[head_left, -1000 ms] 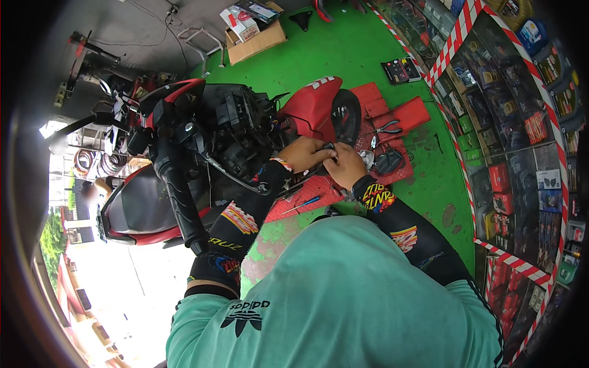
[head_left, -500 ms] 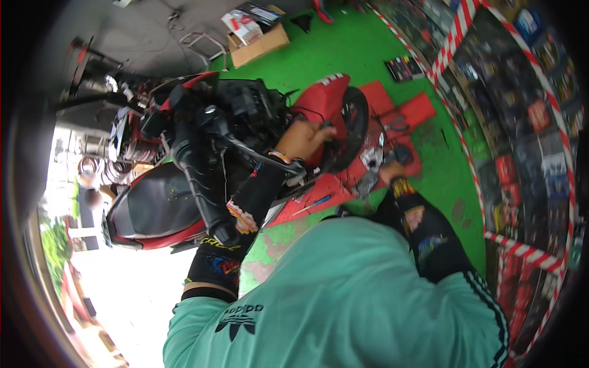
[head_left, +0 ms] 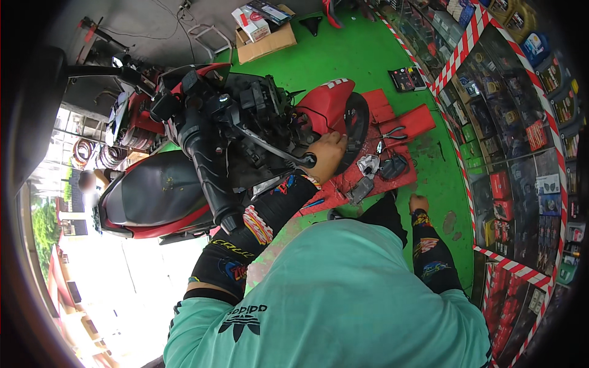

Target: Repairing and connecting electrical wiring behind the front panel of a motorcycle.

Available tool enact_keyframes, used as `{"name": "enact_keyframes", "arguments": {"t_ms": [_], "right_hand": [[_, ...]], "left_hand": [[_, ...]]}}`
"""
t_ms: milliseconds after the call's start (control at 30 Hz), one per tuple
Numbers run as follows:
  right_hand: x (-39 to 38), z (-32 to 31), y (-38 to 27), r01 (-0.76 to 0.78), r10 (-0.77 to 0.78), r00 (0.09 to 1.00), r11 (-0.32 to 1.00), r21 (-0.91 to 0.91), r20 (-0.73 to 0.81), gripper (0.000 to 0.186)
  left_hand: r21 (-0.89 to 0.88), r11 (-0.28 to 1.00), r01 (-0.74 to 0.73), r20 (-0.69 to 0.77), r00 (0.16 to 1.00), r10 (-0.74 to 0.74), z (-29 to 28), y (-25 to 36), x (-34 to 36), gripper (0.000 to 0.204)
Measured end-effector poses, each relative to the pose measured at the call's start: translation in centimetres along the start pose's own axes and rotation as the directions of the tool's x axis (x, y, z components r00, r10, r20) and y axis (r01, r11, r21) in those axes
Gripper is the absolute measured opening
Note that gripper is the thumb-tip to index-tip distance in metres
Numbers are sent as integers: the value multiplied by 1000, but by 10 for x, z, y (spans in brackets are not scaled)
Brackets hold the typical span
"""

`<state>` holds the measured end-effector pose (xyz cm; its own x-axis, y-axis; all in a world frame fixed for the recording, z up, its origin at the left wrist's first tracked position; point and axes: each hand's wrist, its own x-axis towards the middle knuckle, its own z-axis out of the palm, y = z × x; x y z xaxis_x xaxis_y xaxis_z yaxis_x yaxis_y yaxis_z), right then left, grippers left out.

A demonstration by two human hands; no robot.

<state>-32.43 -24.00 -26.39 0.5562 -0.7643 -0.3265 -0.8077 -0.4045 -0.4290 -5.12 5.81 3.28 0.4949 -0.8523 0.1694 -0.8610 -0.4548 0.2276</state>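
A red and black motorbike [head_left: 245,147] stands before me, its dark innards exposed around the handlebar. My left hand [head_left: 328,153] reaches past the brake lever to the underside of the red front fender [head_left: 325,101], beside the front wheel [head_left: 358,126]. Its fingers are curled in; what they grip is hidden. My right hand [head_left: 419,203] is closed above the green floor, right of my dark-clad knee. Nothing can be made out inside it. Between the hands, a crumpled clear plastic bag [head_left: 368,164] and dark parts [head_left: 394,167] lie on a red mat [head_left: 402,178].
Pliers [head_left: 394,133] rest on the mat's far side. A glass display case [head_left: 491,135] edged with red-white tape runs along the right. A cardboard box [head_left: 267,46] stands at the back, with a flat black package [head_left: 406,80] near the case. Another person [head_left: 92,190] is at the left.
My right hand has drawn back from the parts on the mat toward me. My left hand has shifted slightly right and nearer along the fender. The view has moved a little.
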Motion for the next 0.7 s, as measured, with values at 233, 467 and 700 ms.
{"name": "enact_keyframes", "arguments": {"t_ms": [233,467,700], "right_hand": [[14,12,111,-408,406,912,883,232,61,35],[63,-43,82,-284,282,937,959,-21,205,50],[172,-66,39,-157,176,873,984,-81,455,64]], "left_hand": [[22,982,189,-133,974,-184,8,3,12,44],[-105,927,360,-193,907,-374,6,20,23,37],[-24,798,603,-7,798,-603,18,50,27,37]]}}
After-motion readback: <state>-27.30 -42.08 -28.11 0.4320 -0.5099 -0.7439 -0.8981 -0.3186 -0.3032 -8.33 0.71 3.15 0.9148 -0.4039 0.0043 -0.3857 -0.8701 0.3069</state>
